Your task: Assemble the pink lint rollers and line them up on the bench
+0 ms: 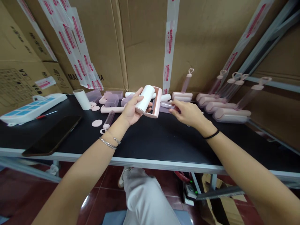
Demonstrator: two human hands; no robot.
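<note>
My left hand [133, 109] is wrapped round a white lint-roller roll [145, 98], tilted over the table. A pink lint-roller frame [158, 103] meets the roll's right side; whether the roll is seated in it I cannot tell. From the frame a clear handle [167, 105] points right, and my right hand [186, 112] pinches its end. Behind and left of my left hand lie lilac covers [111, 100], a pink frame part [112, 109], a loose handle [109, 121] and a pink disc [97, 123].
Several lint rollers [232, 114] with heart-shaped handle ends stand at the right, another [182, 95] at the back. On the left are a white tube [82, 99], a phone [52, 136], a red screwdriver [45, 115] and a white-and-blue power strip [35, 107]. Cardboard [145, 47] walls the back.
</note>
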